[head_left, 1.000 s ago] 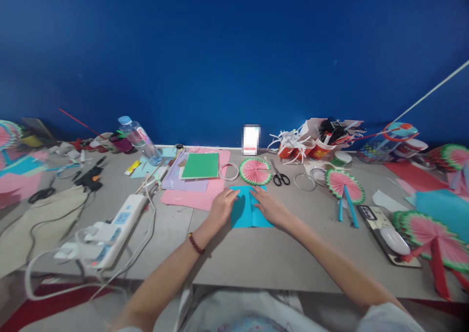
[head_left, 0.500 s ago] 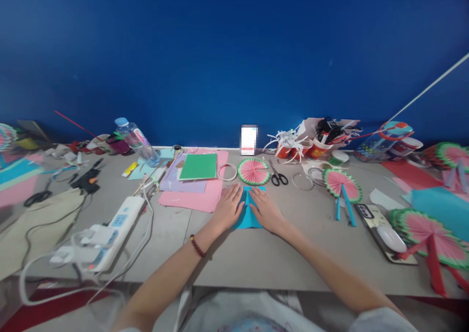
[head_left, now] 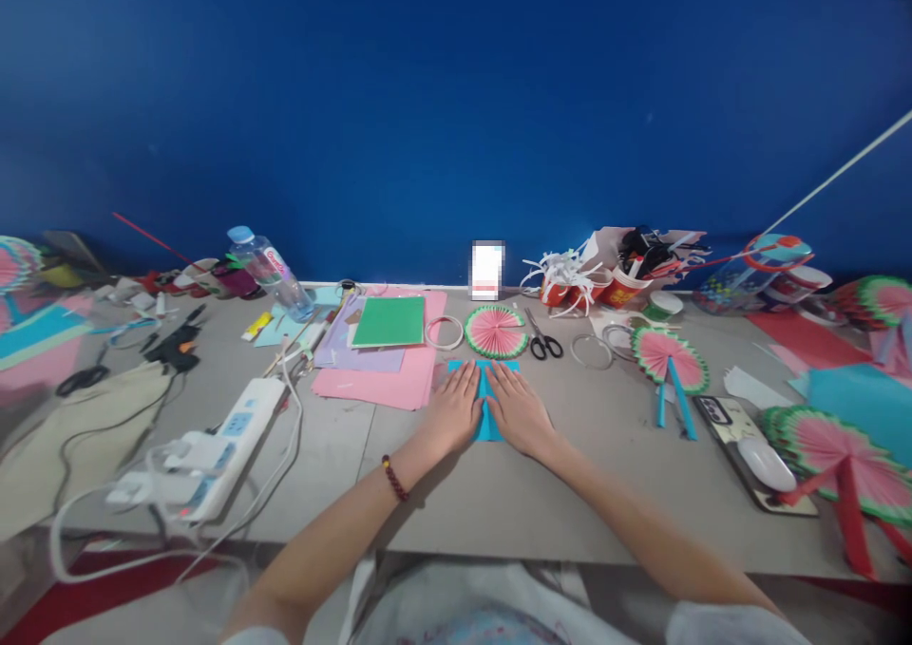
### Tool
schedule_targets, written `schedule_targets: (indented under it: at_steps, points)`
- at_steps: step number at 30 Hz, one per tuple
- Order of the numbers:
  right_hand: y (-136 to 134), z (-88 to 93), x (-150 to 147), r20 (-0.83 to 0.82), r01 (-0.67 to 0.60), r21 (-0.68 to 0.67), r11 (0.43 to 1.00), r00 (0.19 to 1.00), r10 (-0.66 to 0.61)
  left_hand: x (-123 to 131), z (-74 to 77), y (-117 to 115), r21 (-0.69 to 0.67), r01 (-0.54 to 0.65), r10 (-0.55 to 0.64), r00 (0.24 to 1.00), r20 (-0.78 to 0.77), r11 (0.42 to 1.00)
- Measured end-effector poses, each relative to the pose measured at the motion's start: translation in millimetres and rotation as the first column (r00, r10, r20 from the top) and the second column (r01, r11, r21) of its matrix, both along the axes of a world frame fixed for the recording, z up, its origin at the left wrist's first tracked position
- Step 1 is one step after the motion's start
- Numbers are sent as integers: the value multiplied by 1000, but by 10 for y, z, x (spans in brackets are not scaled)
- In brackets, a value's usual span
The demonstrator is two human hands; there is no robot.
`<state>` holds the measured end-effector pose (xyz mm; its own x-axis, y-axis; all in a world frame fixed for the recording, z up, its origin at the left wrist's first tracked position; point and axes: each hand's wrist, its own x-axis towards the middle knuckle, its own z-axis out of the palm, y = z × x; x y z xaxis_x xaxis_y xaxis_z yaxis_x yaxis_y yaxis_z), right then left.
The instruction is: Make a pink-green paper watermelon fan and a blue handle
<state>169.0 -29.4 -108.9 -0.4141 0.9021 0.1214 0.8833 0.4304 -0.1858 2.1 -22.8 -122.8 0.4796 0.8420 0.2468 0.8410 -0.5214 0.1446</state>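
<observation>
A sheet of blue paper [head_left: 488,426] with a crease down its middle lies flat on the table in front of me. My left hand [head_left: 456,406] rests palm down on its left part, fingers stretched out and pointing away from me. On the right part lies my right hand [head_left: 519,407], also flat with its fingers extended. Both hands cover much of the sheet. Just beyond it is a round pleated paper fan [head_left: 496,331], pink with a green edge. Black-handled scissors [head_left: 544,343] lie to the right of that fan, and a white ring [head_left: 444,332] to its left.
Green paper [head_left: 389,322] tops pink and purple sheets at left. Nearer stand a power strip [head_left: 238,445] with cables and a glue gun [head_left: 175,346]. A bottle [head_left: 275,270] leans behind. At right are a blue-handled fan [head_left: 671,360], a phone [head_left: 727,422] under a white mouse [head_left: 766,463], and cups.
My left hand has slid right toward the middle crease, baring the sheet's upper left corner. My right hand stays nearly in place. The whole view has shifted slightly.
</observation>
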Motion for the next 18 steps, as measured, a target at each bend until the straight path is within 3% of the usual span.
schedule_targets:
  at_steps: [18]
  points:
    - [-21, -54, -28, -4, 40, 22, 999, 999, -40, 21, -13, -24, 9, -23, 23, 1000, 20, 1000]
